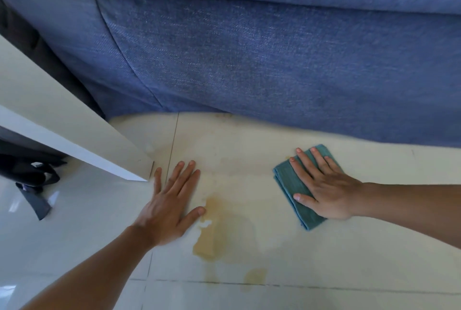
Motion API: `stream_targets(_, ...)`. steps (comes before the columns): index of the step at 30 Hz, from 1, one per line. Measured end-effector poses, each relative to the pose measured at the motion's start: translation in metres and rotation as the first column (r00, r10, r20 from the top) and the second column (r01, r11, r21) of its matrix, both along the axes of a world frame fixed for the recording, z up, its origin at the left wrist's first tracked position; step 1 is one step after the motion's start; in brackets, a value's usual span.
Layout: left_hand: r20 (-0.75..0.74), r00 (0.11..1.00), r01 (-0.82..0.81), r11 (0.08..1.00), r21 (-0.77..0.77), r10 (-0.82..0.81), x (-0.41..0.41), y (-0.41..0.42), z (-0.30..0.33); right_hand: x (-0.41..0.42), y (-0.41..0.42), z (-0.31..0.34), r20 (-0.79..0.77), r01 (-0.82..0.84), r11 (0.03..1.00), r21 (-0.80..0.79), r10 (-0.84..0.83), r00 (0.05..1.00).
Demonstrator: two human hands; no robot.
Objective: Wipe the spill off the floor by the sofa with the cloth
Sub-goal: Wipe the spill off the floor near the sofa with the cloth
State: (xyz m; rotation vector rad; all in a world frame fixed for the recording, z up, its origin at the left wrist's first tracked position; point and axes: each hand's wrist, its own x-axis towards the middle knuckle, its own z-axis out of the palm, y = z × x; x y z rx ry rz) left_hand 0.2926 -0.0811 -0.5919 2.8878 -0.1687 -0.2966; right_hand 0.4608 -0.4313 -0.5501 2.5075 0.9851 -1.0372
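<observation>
A yellowish-brown spill [212, 234] lies on the pale tiled floor [324, 259] in front of the blue sofa [274, 60]. A smaller patch of the spill sits nearer to me, by a tile joint. My left hand [172, 204] rests flat on the floor with fingers spread, its thumb touching the spill's upper edge. My right hand [324, 189] presses flat on a folded teal cloth [291, 185], which lies on the floor to the right of the spill, close to the sofa's base.
A white furniture panel [74, 140] juts in from the left, its corner just beside my left hand. Dark fabric with a strap [35, 185] lies on the floor at far left. Faint smears mark the tile between the spill and the sofa.
</observation>
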Motion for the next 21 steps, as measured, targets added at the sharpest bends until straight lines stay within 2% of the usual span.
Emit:
stream_targets(4, 0.089, 0.996, -0.011, 1.000, -0.020, 0.013, -0.001, -0.001, -0.007, 0.003, 0.012, -0.010, 0.054, 0.038, 0.999, 0.030, -0.040, 0.998)
stream_targets(8, 0.116, 0.993, -0.016, 0.999, -0.035, 0.020, 0.002, -0.001, -0.009, -0.012, 0.009, -0.032, 0.203, 0.089, 0.973, 0.212, -0.133, 0.970)
stream_targets(11, 0.117, 0.992, -0.034, 0.999, -0.028, 0.037, 0.000, -0.007, -0.009, -0.030, 0.009, -0.043, 0.318, 0.208, 0.917, 0.341, -0.321, 0.892)
stream_targets(15, 0.117, 0.988, -0.096, 0.995, -0.015, 0.097, -0.007, -0.003, -0.007, -0.039, 0.023, -0.052, 0.370, 0.369, 0.860, 0.354, -0.491, 0.789)
stream_targets(21, 0.153, 0.981, -0.117, 0.992, -0.040, 0.122, -0.010, -0.001, -0.007, -0.009, 0.051, -0.050, 0.365, 0.304, 0.876, 0.375, -0.441, 0.820)
